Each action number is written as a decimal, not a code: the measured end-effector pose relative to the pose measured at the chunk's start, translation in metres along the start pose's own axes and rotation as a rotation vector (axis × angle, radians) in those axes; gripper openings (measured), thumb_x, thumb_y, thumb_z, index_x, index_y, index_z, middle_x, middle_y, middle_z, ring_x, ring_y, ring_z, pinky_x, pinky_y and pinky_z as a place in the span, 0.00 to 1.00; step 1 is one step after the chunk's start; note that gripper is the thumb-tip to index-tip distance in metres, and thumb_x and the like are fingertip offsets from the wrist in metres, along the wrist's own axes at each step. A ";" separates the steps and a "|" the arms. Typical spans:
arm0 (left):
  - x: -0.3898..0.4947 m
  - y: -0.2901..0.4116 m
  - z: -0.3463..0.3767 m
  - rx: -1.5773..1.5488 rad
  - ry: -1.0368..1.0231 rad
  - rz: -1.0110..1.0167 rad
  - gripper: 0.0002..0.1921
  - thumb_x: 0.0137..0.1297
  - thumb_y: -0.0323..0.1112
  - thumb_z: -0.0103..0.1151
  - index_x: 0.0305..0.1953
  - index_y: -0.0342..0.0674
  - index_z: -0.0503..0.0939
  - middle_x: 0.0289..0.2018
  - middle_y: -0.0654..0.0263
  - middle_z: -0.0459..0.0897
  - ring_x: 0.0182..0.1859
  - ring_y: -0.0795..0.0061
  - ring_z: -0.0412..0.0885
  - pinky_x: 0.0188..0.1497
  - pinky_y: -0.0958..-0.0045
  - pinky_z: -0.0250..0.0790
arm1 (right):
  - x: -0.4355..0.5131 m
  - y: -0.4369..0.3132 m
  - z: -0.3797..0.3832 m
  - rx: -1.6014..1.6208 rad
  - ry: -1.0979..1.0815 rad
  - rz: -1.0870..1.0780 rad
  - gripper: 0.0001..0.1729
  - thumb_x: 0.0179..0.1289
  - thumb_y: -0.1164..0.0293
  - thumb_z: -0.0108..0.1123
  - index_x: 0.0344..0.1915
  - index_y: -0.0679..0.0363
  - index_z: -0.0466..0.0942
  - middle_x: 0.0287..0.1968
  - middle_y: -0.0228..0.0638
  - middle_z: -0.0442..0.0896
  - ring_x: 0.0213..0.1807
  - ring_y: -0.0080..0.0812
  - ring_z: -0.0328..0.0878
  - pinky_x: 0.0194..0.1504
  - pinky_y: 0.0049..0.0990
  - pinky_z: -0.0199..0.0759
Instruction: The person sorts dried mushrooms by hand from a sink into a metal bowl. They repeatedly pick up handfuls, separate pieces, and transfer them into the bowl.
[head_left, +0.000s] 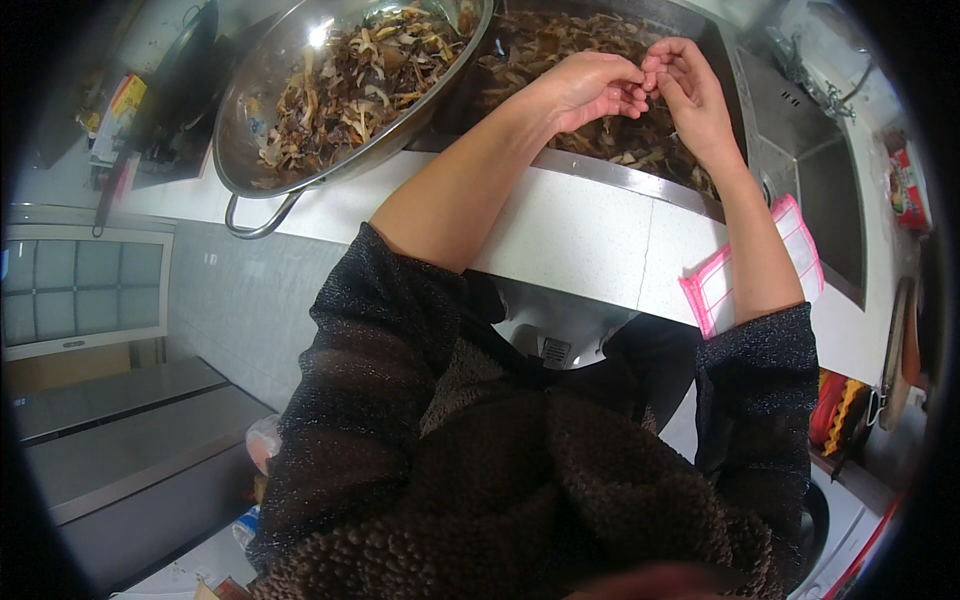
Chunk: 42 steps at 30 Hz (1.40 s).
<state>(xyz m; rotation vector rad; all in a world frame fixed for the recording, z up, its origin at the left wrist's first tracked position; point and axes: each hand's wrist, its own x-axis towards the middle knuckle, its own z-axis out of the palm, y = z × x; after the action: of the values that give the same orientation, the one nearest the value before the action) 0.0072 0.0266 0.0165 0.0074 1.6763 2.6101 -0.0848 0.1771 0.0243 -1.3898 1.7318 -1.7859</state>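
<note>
My left hand (600, 90) and my right hand (691, 101) meet at the fingertips above a sink (592, 169). Their fingers are bent and wet-looking; whether a small piece is pinched between them is too small to tell. Below them, the sink holds dark water full of brown and pale strips (615, 139), which look like mushroom or dried vegetable pieces. To the left, a large stainless steel basin (289, 176) with a loop handle (266, 225) stands tilted in view, holding a heap of similar wet strips (360, 82).
A pink-edged white cloth (801, 234) lies on the white countertop (570, 225) under my right forearm. Right of the full sink are a second sink bowl (829, 202) and a faucet (836, 105). A dark wok (176, 79) stands beyond the basin. A red package (909, 187) sits far right.
</note>
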 end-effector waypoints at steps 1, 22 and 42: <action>0.000 0.000 0.000 0.003 0.002 -0.005 0.09 0.64 0.32 0.52 0.35 0.33 0.77 0.31 0.62 0.77 0.35 0.75 0.75 0.41 0.76 0.71 | 0.000 0.000 0.000 -0.002 -0.004 0.007 0.13 0.63 0.83 0.44 0.48 0.63 0.66 0.42 0.31 0.72 0.40 0.21 0.70 0.44 0.20 0.66; 0.005 -0.001 -0.009 -0.061 -0.038 0.049 0.09 0.62 0.32 0.50 0.30 0.32 0.76 0.30 0.58 0.78 0.32 0.73 0.74 0.37 0.74 0.68 | -0.002 -0.008 -0.007 0.047 -0.051 0.180 0.12 0.63 0.76 0.52 0.46 0.64 0.69 0.41 0.32 0.75 0.39 0.21 0.73 0.44 0.20 0.66; 0.000 -0.007 0.006 0.425 0.110 0.199 0.12 0.63 0.33 0.56 0.44 0.32 0.73 0.38 0.57 0.81 0.40 0.72 0.81 0.46 0.76 0.73 | -0.001 0.001 -0.016 0.390 0.072 0.457 0.10 0.63 0.77 0.53 0.44 0.66 0.71 0.39 0.37 0.78 0.39 0.25 0.76 0.47 0.21 0.71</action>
<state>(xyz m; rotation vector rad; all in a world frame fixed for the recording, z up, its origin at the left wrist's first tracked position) 0.0075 0.0350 0.0132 0.0460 2.3490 2.3584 -0.0971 0.1878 0.0264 -0.7128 1.4729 -1.7924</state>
